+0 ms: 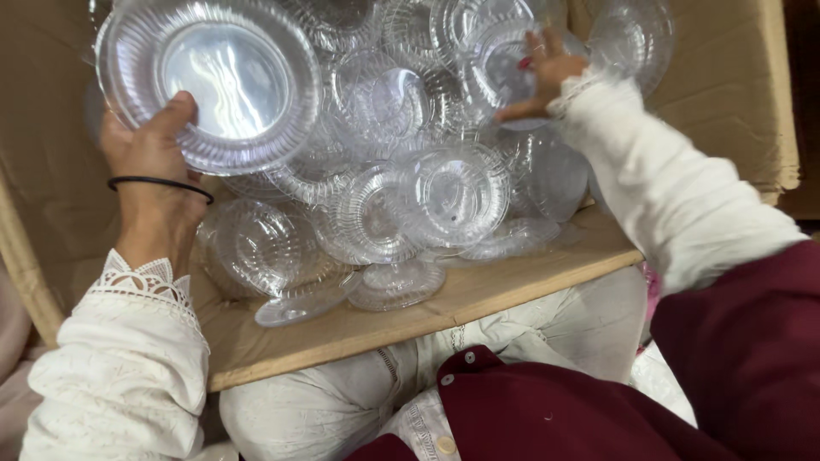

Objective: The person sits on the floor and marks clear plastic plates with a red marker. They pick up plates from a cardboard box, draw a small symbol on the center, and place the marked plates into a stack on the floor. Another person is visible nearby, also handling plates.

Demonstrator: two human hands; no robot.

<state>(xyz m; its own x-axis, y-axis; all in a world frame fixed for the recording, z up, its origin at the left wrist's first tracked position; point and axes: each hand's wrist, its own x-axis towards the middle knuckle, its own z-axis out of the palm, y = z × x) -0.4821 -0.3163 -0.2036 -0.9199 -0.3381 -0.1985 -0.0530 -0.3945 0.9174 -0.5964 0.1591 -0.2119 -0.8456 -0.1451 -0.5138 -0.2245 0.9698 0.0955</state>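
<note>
My left hand (154,162) grips a clear ribbed plastic plate (213,81) by its lower left rim, holding it up at the upper left. A black band circles that wrist. My right hand (542,72) reaches into the far side of a heap of clear plastic plates (410,188), its fingers on one plate (491,60) near the top. Both arms wear white sleeves. The heap lies inside an open cardboard box (512,282) that rests across my lap.
The box's brown walls (735,85) rise at the left and right. Its front flap lies flat towards me. Below it are my white trousers (342,410) and a dark red garment (598,410).
</note>
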